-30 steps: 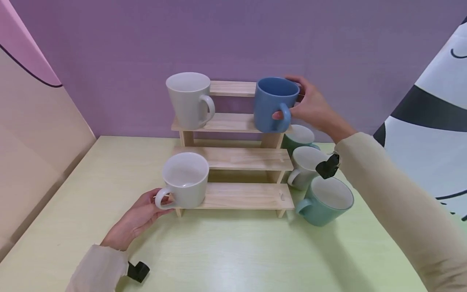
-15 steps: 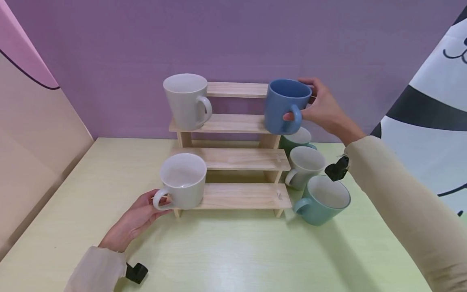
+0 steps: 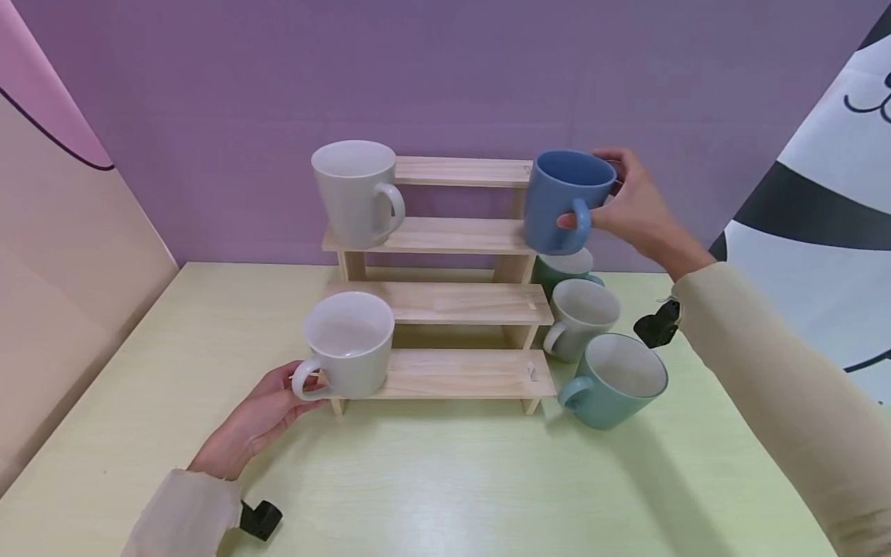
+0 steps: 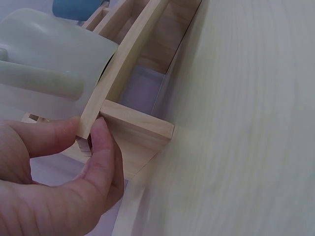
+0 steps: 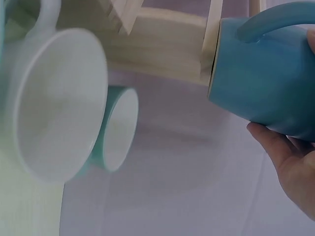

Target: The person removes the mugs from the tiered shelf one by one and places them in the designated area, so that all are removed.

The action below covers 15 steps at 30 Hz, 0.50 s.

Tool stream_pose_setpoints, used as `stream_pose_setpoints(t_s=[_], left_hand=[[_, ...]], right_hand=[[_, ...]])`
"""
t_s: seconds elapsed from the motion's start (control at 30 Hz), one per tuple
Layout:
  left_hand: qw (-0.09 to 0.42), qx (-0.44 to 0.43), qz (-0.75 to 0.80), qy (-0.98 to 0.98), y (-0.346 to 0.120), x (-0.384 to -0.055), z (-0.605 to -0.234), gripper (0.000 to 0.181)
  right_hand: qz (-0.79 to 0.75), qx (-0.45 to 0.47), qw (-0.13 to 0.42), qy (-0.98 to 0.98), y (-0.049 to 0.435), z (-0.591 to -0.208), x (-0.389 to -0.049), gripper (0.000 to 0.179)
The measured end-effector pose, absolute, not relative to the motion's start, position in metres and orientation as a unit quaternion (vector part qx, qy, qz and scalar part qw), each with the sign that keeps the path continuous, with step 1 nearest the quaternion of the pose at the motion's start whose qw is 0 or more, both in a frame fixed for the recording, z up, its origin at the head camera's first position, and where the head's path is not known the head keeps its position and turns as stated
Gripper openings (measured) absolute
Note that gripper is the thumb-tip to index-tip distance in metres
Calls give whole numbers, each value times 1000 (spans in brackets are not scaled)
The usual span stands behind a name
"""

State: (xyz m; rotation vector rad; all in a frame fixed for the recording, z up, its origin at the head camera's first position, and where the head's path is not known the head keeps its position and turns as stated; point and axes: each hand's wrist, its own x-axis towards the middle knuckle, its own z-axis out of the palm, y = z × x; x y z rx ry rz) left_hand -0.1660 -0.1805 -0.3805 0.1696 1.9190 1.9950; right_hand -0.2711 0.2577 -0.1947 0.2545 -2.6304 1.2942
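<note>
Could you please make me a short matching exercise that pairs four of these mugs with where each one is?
Column 1
1. Blue mug
2. Tall white mug
3. Wide white mug
4. Front teal mug

Column 2
A. At the left end of the lowest shelf
B. On the table, to the right of the shelves
C. In the right hand
D. At the left end of the second shelf from the top

Right pairs: 1-C, 2-D, 3-A, 4-B
</note>
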Motion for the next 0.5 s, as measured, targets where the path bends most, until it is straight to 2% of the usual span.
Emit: stream_pose_setpoints(t_s=[0.5], left_hand=[[176,63,708,681,-183,-164,-380,46]], right_hand=[[418,49,114,-900,295,-199,-272,95]])
